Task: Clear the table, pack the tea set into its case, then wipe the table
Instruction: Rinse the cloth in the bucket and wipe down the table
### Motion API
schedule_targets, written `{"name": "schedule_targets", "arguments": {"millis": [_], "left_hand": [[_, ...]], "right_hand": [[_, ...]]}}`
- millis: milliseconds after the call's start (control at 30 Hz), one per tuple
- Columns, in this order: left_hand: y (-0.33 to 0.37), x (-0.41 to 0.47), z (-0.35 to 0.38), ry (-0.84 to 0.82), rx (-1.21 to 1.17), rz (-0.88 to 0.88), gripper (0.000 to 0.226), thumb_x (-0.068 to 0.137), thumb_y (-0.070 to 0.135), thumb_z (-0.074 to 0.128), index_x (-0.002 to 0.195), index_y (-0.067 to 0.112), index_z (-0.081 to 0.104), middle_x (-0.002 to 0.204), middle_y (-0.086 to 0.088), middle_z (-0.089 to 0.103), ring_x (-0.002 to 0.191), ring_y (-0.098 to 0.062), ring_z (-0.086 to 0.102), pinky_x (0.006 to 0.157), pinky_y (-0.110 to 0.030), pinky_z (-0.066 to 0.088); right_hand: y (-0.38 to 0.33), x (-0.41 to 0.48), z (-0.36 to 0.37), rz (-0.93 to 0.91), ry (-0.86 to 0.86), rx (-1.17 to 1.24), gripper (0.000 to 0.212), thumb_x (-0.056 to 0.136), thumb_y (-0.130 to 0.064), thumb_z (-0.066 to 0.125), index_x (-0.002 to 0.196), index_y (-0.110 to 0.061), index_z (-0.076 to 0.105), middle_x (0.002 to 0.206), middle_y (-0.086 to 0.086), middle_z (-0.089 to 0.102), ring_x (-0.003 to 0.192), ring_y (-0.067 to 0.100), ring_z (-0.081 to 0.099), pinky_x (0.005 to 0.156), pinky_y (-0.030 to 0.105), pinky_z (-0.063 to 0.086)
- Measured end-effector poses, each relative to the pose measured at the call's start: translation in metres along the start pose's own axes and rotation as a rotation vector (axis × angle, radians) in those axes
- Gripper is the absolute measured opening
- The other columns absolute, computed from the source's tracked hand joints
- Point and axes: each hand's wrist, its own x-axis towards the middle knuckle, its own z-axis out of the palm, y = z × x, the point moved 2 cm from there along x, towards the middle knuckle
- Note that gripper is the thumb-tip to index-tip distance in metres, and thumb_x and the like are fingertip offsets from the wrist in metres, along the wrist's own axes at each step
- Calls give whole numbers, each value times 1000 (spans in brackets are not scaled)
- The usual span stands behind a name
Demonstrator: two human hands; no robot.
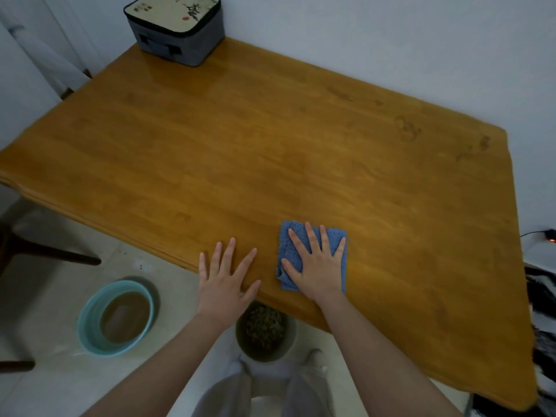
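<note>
the right hand point(316, 266) lies flat, fingers straight and spread, pressing down on a folded blue cloth point(285, 249) near the front edge of the tabletop point(270, 145); it grasps nothing, only bears on the cloth. the left hand point(225, 278) is just beside it, also released and spread wide, palm down on the bare wood at the front edge, apart from the cloth. the tabletop is warm yellow wood with faint ring marks point(407, 129) towards its far right side. the tea set case point(174, 28), grey with a printed cream lid, sits closed on the far left corner against the white wall. on the pale tiled floor below stand a teal basin point(87, 314) of brownish water and a greyish bowl point(289, 346) of dark bits, partly under the table edge. dark chair legs point(51, 251) show at the left.
</note>
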Motion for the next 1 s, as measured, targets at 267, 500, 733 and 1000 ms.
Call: {"name": "schedule_targets", "arguments": {"millis": [267,500,733,1000], "left_hand": [[52,-3,2,78,-123,-167,63,95,65,5,150,41,24,158,-5,25,147,-29,17,118,-53,2],[96,-23,14,81,-166,-392,65,92,66,4,150,42,22,160,-5,21,148,-31,13,118,-54,4],[113,-40,13,56,-119,-430,67,90,68,3,151,43,16,161,-6,15,148,-32,8,118,-56,3],[125,-56,16,6,-92,-368,74,84,77,7,151,46,6,163,-4,2,149,-31,-2,116,-54,-8]], "right_hand": [[35,66,-13,-316,-57,-11,71,85,-76,6,151,-50,-3,164,-10,-5,150,23,-12,112,67,-10],[43,52,-10,-460,-57,5,67,93,-71,22,152,-47,1,164,-6,-4,149,27,-13,110,68,-14],[57,8,-2,-548,-2,-3,67,92,-71,22,153,-46,9,164,-4,5,150,30,-5,111,68,-11],[84,-42,6,-499,52,13,65,93,-69,31,152,-43,20,162,-4,19,150,30,11,112,70,1]]}}
